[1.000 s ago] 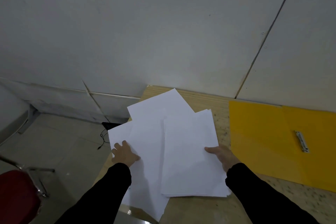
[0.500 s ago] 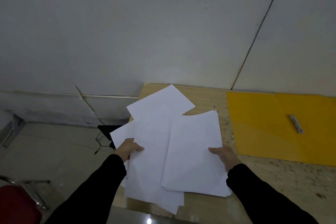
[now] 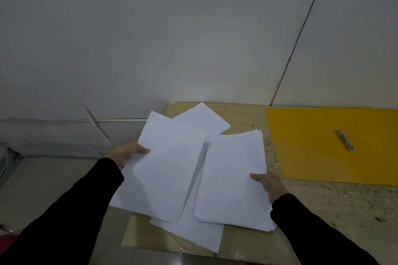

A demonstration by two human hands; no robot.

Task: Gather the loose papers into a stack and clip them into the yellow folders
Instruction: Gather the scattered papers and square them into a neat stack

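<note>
Several loose white sheets point(image 3: 168, 170) lie fanned over the table's left end, some hanging past the edge. My left hand point(image 3: 126, 153) grips the left edge of the upper sheets, thumb on top, lifting them. A thicker white stack point(image 3: 233, 176) lies to the right, and my right hand point(image 3: 269, 185) holds its right edge with the thumb on top. One more sheet point(image 3: 202, 118) pokes out behind. An open yellow folder point(image 3: 323, 157) lies flat at the right with a metal clip point(image 3: 346, 140) in its middle, apart from both hands.
The wooden table point(image 3: 243, 114) stands against a grey wall. Its left edge and front edge are close to the papers. Grey floor tiles lie to the left, with a bit of something red point(image 3: 8, 241) at the bottom left corner.
My left hand has gone from resting flat on the sheets to gripping their left edge and lifting them toward the right stack. My right hand has kept its hold on the stack.
</note>
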